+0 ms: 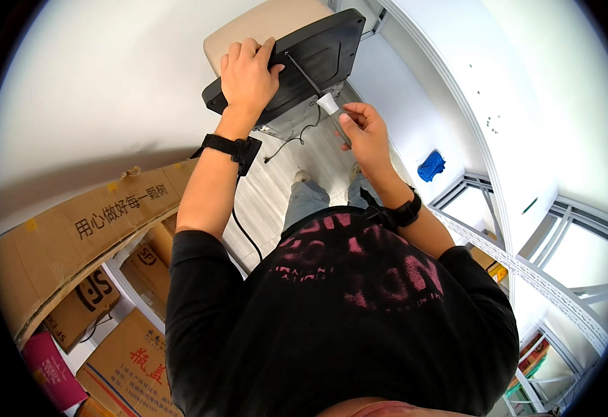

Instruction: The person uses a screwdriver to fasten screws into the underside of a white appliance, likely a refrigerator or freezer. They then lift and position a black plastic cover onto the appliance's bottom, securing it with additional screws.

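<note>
A flat black plastic panel [335, 42] with rounded corners is tilted in front of me at the top of the head view. My left hand [248, 80] grips it, with fingers over its far edge and the thumb against the face turned to me. In my right hand [366, 139] is a screwdriver [327, 103] with a grey and white handle and a long thin shaft. The shaft lies across the panel's face, its tip close to my left thumb. I cannot tell whether the tip sits in a screw.
Behind the panel is a beige padded-looking surface [265, 24]. A black cable [293, 141] hangs below it. Cardboard boxes [127, 361] fill a shelf at left. White metal-framed shelving [450, 76] runs along the right, with a crumpled blue item [431, 166] there.
</note>
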{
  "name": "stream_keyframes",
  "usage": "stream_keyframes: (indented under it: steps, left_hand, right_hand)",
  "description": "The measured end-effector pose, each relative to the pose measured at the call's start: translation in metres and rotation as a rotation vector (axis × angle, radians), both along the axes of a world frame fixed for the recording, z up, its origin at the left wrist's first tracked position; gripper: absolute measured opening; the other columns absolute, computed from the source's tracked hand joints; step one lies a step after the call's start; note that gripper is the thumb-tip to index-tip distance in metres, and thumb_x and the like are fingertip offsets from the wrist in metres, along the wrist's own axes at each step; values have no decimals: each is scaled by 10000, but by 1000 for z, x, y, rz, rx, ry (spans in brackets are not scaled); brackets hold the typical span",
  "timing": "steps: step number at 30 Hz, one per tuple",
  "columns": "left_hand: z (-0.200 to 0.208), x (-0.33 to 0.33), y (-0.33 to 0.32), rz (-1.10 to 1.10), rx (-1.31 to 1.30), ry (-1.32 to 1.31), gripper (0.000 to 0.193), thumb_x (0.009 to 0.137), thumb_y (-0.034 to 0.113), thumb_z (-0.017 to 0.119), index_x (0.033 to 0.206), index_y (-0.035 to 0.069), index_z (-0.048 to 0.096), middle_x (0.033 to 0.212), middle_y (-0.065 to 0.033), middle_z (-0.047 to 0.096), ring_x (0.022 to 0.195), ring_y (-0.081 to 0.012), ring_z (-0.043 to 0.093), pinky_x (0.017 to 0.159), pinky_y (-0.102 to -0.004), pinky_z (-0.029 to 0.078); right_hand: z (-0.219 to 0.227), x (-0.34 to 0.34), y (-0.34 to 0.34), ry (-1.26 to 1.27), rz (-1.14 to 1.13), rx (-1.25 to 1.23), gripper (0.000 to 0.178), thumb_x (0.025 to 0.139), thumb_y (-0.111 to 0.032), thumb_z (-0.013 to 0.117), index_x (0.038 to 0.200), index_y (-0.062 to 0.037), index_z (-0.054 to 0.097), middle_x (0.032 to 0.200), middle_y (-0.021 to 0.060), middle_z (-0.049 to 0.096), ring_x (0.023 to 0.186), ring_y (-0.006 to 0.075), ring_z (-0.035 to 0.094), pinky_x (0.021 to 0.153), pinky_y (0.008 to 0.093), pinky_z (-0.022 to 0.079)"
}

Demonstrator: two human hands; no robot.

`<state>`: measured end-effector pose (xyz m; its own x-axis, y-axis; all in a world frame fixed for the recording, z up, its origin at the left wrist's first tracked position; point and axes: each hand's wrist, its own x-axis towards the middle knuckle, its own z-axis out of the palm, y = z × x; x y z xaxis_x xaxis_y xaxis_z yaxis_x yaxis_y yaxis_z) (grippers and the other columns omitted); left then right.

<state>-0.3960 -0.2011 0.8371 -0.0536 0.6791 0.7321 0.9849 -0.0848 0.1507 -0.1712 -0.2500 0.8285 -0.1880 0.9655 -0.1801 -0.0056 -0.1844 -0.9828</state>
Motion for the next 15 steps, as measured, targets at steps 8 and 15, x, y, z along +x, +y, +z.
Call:
stream_keyframes:
  steps: [8,15]
  left_hand:
    - [-3,-3,3,29,8,39,479,586,249,785,1042,162,670,821,28,533,813,-186,507,684,-333,388]
    - [-2,-1,3,36,-4,20,477,588,250,783,1043,168,669,820,34,529,815,-182,507,686,-331,389]
  right_hand:
    - [-12,-3,2,-442,-19,404,400,724,-172,742,1003,-5,509,822,89,573,741,173,543,604,305,451]
    - [-15,0,8,-284,-2,183,345,806,-206,685,1018,-1,506,815,58,566,642,120,538,497,235,449]
